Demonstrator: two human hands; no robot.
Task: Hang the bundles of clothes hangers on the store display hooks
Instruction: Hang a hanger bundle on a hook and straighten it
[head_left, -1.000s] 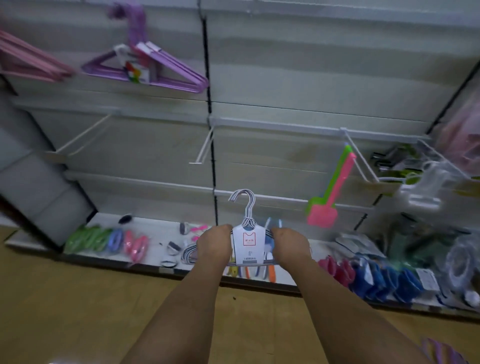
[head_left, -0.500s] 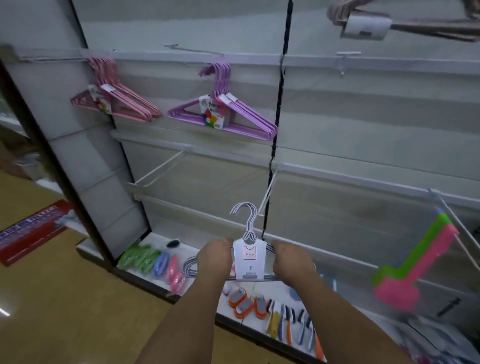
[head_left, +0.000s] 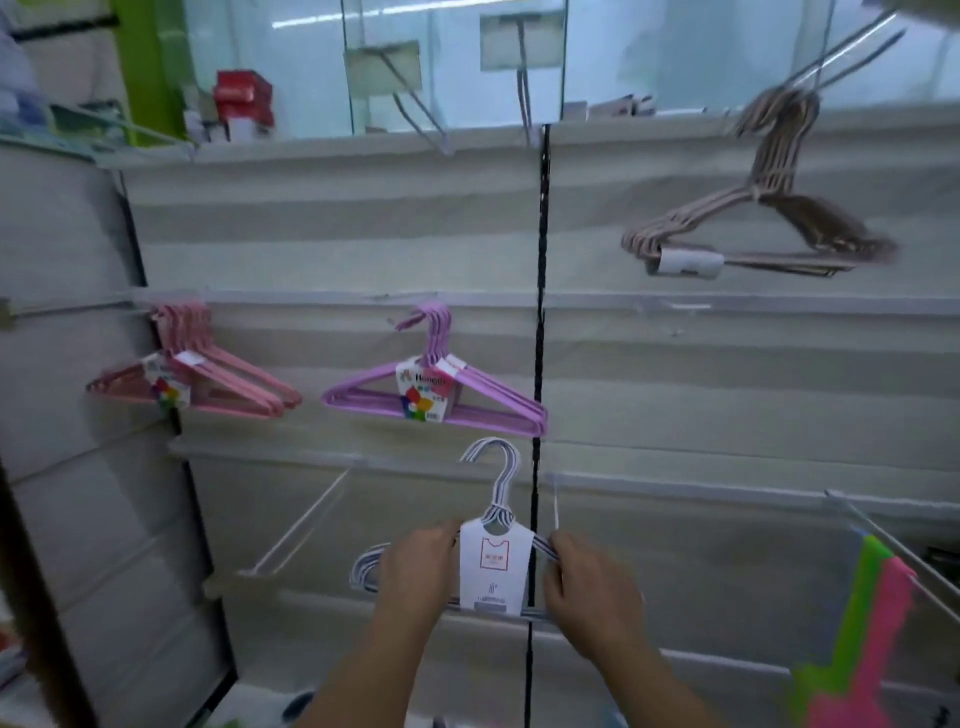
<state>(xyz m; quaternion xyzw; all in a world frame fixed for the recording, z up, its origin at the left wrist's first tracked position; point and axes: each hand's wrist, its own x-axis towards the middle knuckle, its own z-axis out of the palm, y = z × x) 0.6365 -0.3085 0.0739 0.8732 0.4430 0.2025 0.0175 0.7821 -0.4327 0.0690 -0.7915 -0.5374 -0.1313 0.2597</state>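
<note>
Both hands, left hand (head_left: 415, 571) and right hand (head_left: 592, 592), still grip the white wire hanger bundle with its paper tag (head_left: 496, 566), now raised nearer the purple plastic hanger bundle (head_left: 441, 395); a blurred, probably beige bundle (head_left: 753, 228) has come into view.

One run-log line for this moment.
left hand: holds white hanger bundle | right hand: holds bundle | hung: no | empty hook: lower left
</note>
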